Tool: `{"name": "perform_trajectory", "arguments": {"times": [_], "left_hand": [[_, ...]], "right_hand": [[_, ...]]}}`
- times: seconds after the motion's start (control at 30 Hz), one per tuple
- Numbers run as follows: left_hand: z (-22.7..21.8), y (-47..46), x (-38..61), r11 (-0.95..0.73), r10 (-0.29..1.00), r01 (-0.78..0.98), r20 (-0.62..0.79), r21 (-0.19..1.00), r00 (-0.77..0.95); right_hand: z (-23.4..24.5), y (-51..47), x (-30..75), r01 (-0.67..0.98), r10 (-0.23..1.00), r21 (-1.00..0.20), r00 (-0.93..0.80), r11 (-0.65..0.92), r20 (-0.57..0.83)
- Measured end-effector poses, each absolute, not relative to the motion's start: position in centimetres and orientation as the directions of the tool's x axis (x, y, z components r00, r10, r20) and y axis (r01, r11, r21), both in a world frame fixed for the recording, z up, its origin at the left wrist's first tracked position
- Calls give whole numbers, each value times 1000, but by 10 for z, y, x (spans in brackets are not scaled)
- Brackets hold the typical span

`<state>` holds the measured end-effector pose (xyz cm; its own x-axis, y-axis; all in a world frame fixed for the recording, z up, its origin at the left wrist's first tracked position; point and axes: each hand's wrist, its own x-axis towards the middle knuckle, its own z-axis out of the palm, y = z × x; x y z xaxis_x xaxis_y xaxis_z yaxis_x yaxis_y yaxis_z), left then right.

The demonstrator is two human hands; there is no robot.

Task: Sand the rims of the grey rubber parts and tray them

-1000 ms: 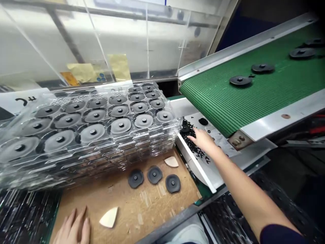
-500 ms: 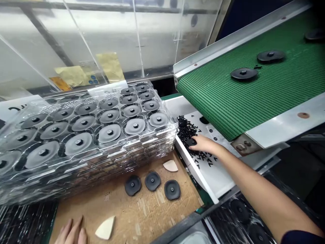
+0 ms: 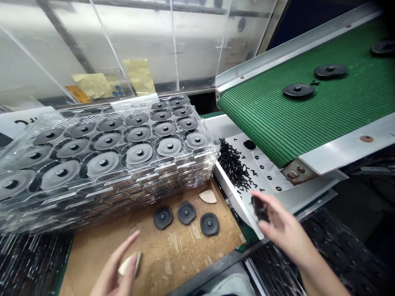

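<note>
My right hand [image 3: 285,228] pinches a black rounded disc [image 3: 259,209] above the side wall of the white tray [image 3: 236,205]. My left hand [image 3: 115,273] hovers at the lower left with thumb and index finger spread. Behind its thumb a cream wedge-shaped piece [image 3: 126,265] lies on the brown board [image 3: 148,271], partly covered. Three black discs with small centre studs lie on that board: a left one [image 3: 163,218], a middle one [image 3: 187,213] and a right one [image 3: 209,224]. Another cream wedge [image 3: 207,196] rests near the board's right edge.
Stacked clear plastic trays [image 3: 173,174] filled with grey-black discs stand at the left. Black scraps [image 3: 233,166] are heaped in the white tray. Above it slopes a green conveyor belt [image 3: 277,119], carrying a near disc [image 3: 298,90] and others farther up.
My right hand has drawn back from the scrap heap towards me, carrying a black disc. My left hand has moved right and up over the nearer wedge, its fingers spreading.
</note>
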<state>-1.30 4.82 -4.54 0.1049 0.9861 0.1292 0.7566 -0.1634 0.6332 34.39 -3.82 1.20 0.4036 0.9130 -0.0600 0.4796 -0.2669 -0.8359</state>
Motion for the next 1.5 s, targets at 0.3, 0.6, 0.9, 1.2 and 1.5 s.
{"name": "perform_trajectory", "arguments": {"times": [0.3, 0.6, 0.9, 1.2, 1.5], "left_hand": [[-7, 17, 47, -933, 341, 174, 625, 314, 702], [-28, -31, -39, -519, 798, 292, 333, 804, 503], [-26, -30, -75, 342, 810, -780, -586, 525, -38], [-26, -8, -90, 211, 841, -914, -542, 346, -11], [-10, 0, -76, 179, 853, -899, -519, 400, -61]], "right_hand": [[8, -35, 202, -400, 931, -847, -252, -349, -265], [-14, -13, 144, 242, 849, -960, -470, -140, -242], [-74, 24, 95, 616, 955, -779, -286, 118, -81], [-96, 28, 78, 650, 943, -690, -294, 318, 158], [10, 33, 65, 492, 805, -643, -440, 587, 397]]}}
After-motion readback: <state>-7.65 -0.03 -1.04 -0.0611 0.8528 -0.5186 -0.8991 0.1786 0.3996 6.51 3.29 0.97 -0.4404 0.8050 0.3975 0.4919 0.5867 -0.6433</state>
